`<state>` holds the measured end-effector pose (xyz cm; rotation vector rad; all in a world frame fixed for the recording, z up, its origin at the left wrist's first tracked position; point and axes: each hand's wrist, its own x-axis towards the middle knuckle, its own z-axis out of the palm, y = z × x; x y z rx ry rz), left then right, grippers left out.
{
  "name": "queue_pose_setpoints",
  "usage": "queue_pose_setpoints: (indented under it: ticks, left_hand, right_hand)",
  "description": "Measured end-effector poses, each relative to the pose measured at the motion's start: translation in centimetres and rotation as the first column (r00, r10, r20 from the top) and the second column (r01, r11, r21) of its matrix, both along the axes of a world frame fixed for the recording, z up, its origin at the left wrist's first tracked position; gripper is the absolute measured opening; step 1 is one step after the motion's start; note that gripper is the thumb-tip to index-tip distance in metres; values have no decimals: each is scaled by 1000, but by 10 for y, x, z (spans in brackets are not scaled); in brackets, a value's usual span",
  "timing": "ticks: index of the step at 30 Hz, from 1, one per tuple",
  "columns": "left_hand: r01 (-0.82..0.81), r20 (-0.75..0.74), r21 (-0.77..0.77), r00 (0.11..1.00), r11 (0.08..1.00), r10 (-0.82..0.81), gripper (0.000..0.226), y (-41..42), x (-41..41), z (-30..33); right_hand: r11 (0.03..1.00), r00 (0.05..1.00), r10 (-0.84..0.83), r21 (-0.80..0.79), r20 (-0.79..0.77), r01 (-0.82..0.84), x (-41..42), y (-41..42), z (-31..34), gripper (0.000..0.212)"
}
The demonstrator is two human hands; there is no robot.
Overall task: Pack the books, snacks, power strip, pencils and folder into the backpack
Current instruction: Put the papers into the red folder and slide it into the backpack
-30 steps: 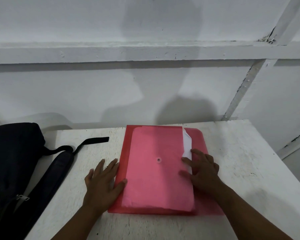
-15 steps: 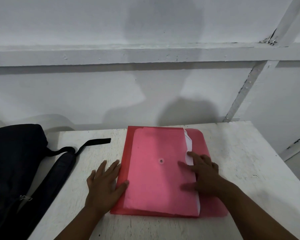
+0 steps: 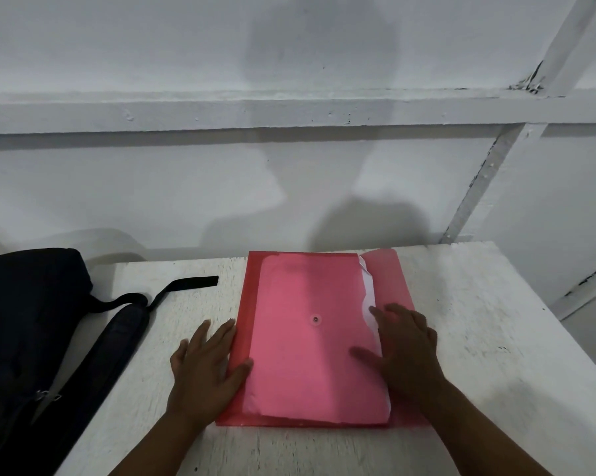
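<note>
A translucent red plastic folder (image 3: pixel 310 338) lies flat in the middle of the white table (image 3: pixel 478 338), with white paper showing at its open right edge and a snap button in the centre. My left hand (image 3: pixel 209 367) lies flat beside the folder's left edge, its thumb touching the cover. My right hand (image 3: pixel 405 348) presses with spread fingers on the folder's right side, over the flap and paper. The black backpack (image 3: pixel 21 324) lies at the left end of the table, its strap (image 3: pixel 124 324) trailing toward the folder.
A white wall with a ledge stands right behind the table. The table's right edge drops off to the floor at the far right. Bare tabletop lies to the right of the folder.
My right hand has slid a little down and to the right on the folder, and the paper has settled further inside. My left hand has stayed in place.
</note>
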<state>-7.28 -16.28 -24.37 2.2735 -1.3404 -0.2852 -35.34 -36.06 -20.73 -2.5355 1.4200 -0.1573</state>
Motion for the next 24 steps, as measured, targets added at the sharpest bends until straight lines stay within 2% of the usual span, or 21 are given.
queue_pose_setpoints:
  ticks: [2, 5, 7, 10, 12, 15, 17, 19, 24]
  left_hand:
    - [0, 5, -4, 1000, 1000, 0, 82, 0, 0, 0]
    - [0, 11, -4, 1000, 1000, 0, 83, 0, 1, -1]
    - [0, 15, -10, 1000, 1000, 1, 83, 0, 0, -1]
    - [-3, 7, -17, 1000, 1000, 3, 83, -1, -1, 1]
    - [1, 16, -20, 1000, 1000, -1, 82, 0, 0, 1]
    - [8, 24, -15, 1000, 1000, -7, 80, 1, 0, -1]
    - [10, 21, -19, 1000, 1000, -10, 81, 1, 0, -1]
    - [12, 19, -22, 1000, 1000, -11, 82, 1, 0, -1]
    - [5, 25, -7, 1000, 1000, -4, 83, 0, -1, 1]
  right_hand:
    - [998, 991, -64, 35, 119, 60, 1, 5, -1, 93]
    - [937, 929, -192, 341, 317, 77, 8, 11, 3, 90]
    - [895, 888, -250, 442, 385, 60, 13, 11, 7, 85]
    - [861, 792, -350, 504, 499, 63, 14, 10, 16, 58]
    - [836, 751, -390, 547, 532, 47, 10, 8, 21, 44]
    - [798, 758, -424, 600, 495, 55, 14, 6, 26, 63]
    - [745, 737, -471, 666, 484, 39, 19, 5, 29, 64]
    - [696, 705, -506, 718, 497, -6, 21, 6, 29, 51]
    - [694, 715, -455, 715, 530, -89, 21, 9, 27, 12]
